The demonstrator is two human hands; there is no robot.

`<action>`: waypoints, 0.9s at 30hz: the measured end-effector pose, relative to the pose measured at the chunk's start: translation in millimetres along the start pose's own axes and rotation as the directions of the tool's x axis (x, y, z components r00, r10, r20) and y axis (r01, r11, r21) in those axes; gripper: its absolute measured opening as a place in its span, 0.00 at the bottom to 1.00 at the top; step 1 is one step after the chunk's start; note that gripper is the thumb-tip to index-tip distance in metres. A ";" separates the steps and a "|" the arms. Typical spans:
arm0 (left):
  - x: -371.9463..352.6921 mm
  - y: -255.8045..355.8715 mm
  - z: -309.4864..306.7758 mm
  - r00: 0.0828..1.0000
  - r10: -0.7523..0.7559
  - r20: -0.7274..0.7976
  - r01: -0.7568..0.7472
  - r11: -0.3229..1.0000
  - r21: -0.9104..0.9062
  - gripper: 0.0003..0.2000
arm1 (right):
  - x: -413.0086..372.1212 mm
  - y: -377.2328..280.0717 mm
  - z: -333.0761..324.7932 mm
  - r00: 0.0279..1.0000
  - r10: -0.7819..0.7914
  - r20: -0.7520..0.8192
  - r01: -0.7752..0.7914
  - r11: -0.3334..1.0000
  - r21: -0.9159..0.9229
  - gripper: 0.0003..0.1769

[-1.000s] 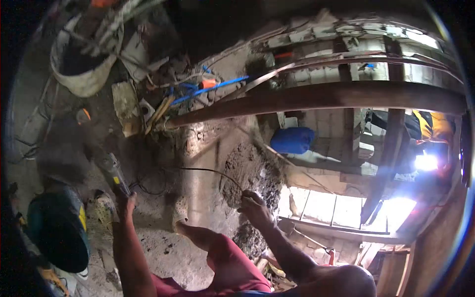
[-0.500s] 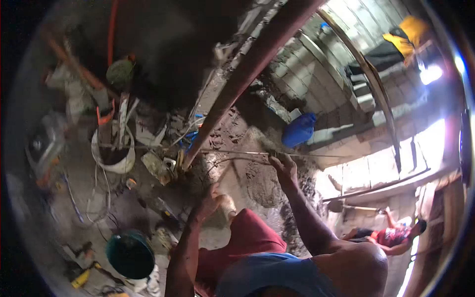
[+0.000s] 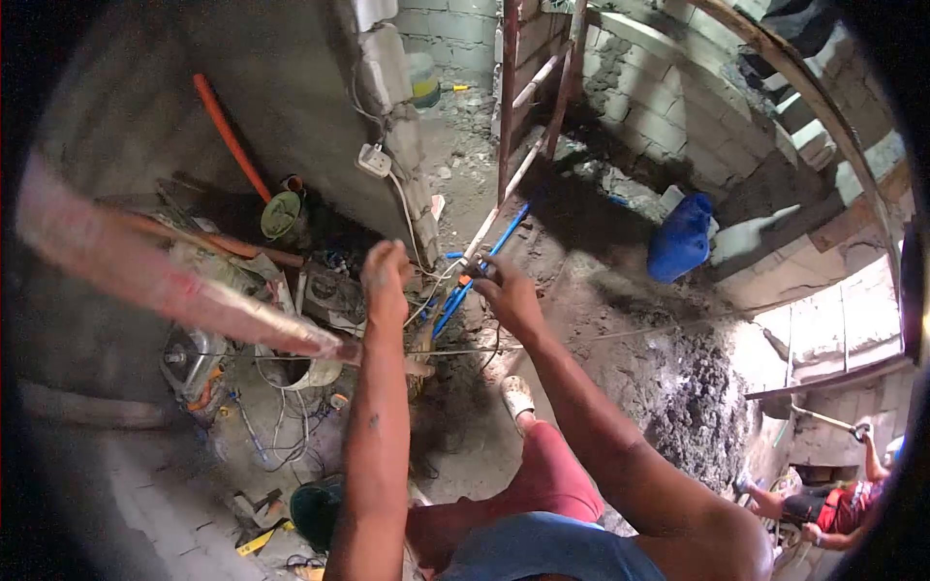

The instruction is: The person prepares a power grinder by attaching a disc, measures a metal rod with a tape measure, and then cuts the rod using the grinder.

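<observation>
My right hand (image 3: 511, 300) is raised in front of me, its thumb and forefinger pinched around a small dark thing (image 3: 474, 268) that I cannot make out. Behind that hand, blue tubes (image 3: 455, 308) and a pale cable (image 3: 412, 218) lie on the dirt floor. My left hand (image 3: 387, 276) is lifted to the left, fingers up and loosely bent, with nothing visible in them. Below both hands a thin taut line (image 3: 601, 336) crosses the view. A reddish post (image 3: 213, 298) slants in from the left and passes behind my left forearm.
A pale bucket (image 3: 315, 375), a dark green bucket (image 3: 315, 508) and a yellow-handled tool (image 3: 258, 540) stand or lie at left. A blue jug (image 3: 680, 237) stands by the block wall. A ladder-like frame (image 3: 509, 97) rises ahead. A co-worker (image 3: 848, 508) holds a shovel (image 3: 821, 416) at lower right.
My view has turned, so the reddish post now slants across the left. Both hands have moved up and leftward; my left hand rose from near my knee. My right hand has left the thin line.
</observation>
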State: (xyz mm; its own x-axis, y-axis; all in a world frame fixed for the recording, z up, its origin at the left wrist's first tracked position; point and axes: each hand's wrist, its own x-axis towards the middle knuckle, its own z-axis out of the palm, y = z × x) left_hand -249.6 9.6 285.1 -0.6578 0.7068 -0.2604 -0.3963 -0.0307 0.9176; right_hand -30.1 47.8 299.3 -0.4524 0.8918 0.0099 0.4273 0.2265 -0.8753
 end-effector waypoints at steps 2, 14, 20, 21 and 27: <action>71.5 -7.4 3.7 0.999 -0.038 -0.015 0.037 0.998 -0.047 0.21 | 31.6 6.8 -4.9 0.987 0.107 -0.116 -0.079 0.972 0.222 0.19; 280.3 -9.9 14.5 0.999 0.053 0.004 -0.053 0.990 0.133 0.35 | 151.5 -8.7 -14.2 0.981 -0.178 -0.076 0.174 0.983 -0.065 0.17; 238.6 6.5 45.3 0.988 0.152 -0.035 -0.149 0.985 0.084 0.12 | 231.1 -19.4 20.9 0.960 -0.279 -0.034 0.266 0.940 -0.212 0.13; 228.6 9.1 47.5 0.988 0.151 -0.043 -0.148 0.986 0.080 0.12 | 237.5 -26.0 22.9 0.960 -0.277 -0.046 0.262 0.943 -0.206 0.13; 186.7 23.1 58.4 0.975 0.207 0.085 -0.216 0.970 0.114 0.13 | 272.8 -24.2 48.2 0.949 -0.316 0.015 0.315 0.936 -0.159 0.13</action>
State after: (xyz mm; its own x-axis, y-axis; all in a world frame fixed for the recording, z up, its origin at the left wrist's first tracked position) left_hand -344.1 182.1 275.1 -0.6688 0.7425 -0.0381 -0.1694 -0.1022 0.9802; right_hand -201.6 266.7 299.9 -0.5760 0.7683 0.2791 0.3818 0.5547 -0.7393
